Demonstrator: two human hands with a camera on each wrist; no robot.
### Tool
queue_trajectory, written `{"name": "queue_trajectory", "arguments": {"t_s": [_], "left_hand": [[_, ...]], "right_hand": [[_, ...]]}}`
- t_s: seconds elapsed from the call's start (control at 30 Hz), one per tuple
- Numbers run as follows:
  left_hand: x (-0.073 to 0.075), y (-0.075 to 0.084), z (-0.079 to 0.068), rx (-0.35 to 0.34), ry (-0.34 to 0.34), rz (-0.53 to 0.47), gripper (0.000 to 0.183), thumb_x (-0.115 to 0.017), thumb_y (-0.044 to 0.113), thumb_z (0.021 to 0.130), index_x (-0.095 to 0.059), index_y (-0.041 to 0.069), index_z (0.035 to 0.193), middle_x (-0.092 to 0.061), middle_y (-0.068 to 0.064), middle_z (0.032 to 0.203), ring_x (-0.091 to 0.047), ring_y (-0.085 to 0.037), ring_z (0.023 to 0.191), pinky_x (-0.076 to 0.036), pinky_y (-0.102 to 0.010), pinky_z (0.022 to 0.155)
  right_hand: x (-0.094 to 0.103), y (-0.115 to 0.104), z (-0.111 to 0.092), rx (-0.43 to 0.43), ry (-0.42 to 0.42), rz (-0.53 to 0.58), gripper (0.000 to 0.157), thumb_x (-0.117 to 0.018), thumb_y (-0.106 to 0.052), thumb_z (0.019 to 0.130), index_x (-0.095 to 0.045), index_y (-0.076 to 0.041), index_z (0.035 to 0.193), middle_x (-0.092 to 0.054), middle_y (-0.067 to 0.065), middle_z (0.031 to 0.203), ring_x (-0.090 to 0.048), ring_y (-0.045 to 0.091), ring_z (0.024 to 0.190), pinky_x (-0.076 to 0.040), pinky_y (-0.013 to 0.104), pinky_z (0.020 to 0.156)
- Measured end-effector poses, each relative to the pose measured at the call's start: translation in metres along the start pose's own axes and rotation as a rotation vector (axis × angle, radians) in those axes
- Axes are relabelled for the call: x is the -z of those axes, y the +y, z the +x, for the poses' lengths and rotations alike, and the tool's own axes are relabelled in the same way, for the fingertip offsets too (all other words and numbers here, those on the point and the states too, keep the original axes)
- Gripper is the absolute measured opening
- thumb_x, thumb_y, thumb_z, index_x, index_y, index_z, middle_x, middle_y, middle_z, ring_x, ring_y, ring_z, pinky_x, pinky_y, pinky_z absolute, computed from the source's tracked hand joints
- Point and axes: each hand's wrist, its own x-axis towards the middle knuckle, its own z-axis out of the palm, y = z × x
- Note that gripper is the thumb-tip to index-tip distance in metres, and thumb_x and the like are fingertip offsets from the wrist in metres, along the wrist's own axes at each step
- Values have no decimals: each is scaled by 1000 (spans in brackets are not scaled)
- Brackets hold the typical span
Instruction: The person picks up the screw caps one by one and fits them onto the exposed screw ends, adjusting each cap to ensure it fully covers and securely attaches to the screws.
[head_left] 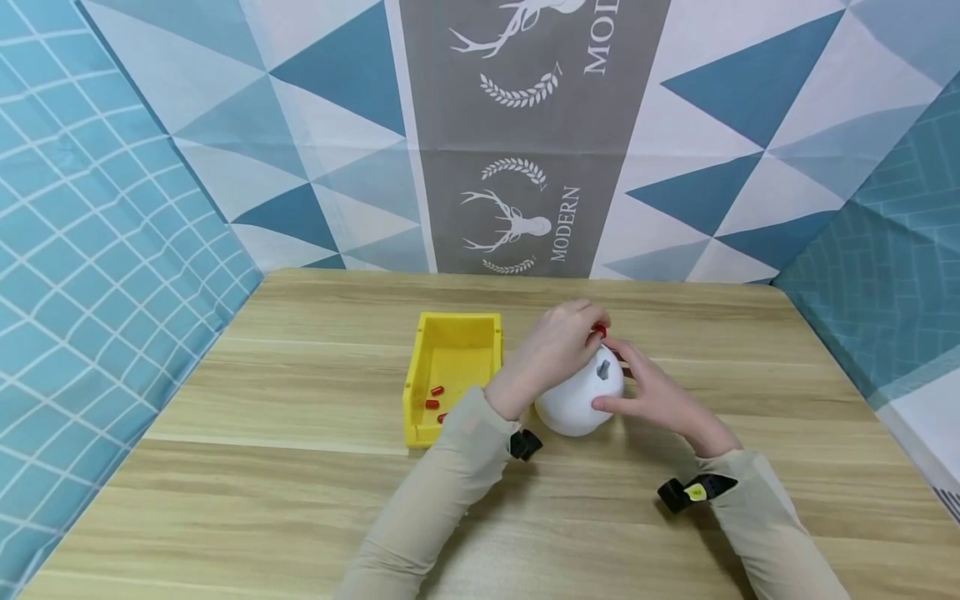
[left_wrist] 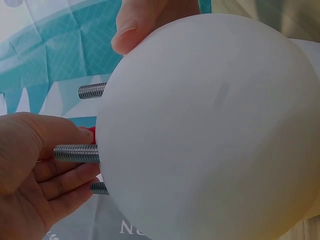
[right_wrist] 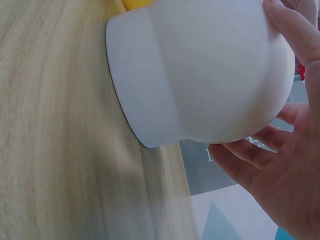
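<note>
At the left of what we handle, on the worktop (head_left: 262, 500), sits a yellow bin (head_left: 412, 383) with small red caps (head_left: 432, 404) lying near its close end; we make out three, one at the edge of the left sleeve (head_left: 435, 492). Right of the bin, our left hand (head_left: 555, 346) reaches over the white body (head_left: 572, 404), its grip closed to a narrow pinch on a red piece (head_left: 599, 330) at the far side of the rounded top. Fingers hide most of that piece, so we cannot tell whether it is seated on a stud. The white body stands with its base on the worktop just beside the bin, and threaded studs (left_wrist: 75, 153) jut from its top, three of them showing bare in the left wrist view. On the right, our right hand (head_left: 652, 396) has its grip spread wide around the body, thumb on the near side and fingers behind, bracing it. We judge the step in hand to be working the red piece at a stud; the next move likely calls for keeping it square to the thread and turning it gently while the right grip stops the body rotating.
</note>
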Motion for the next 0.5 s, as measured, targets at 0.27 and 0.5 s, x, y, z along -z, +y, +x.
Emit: {"name": "queue_trajectory", "arguments": {"t_s": [0.27, 0.5], "left_hand": [[-2, 1, 1, 7, 5, -5, 12, -57, 13, 87, -65, 10, 96, -63, 0, 92, -57, -11, 83, -48, -19, 78], [-3, 2, 1, 4, 22, 4, 12, -57, 13, 87, -65, 11, 95, -63, 1, 91, -56, -10, 83, -47, -18, 77]], "right_hand": [[1, 0, 0, -6, -2, -6, 88, -73, -36, 74, -21, -15, 142, -28, 10, 142, -37, 34, 125, -34, 55, 97], [0, 0, 0, -1, 2, -8, 88, -73, -37, 74, -21, -16, 142, -29, 9, 141, -36, 33, 125, -34, 55, 98]]}}
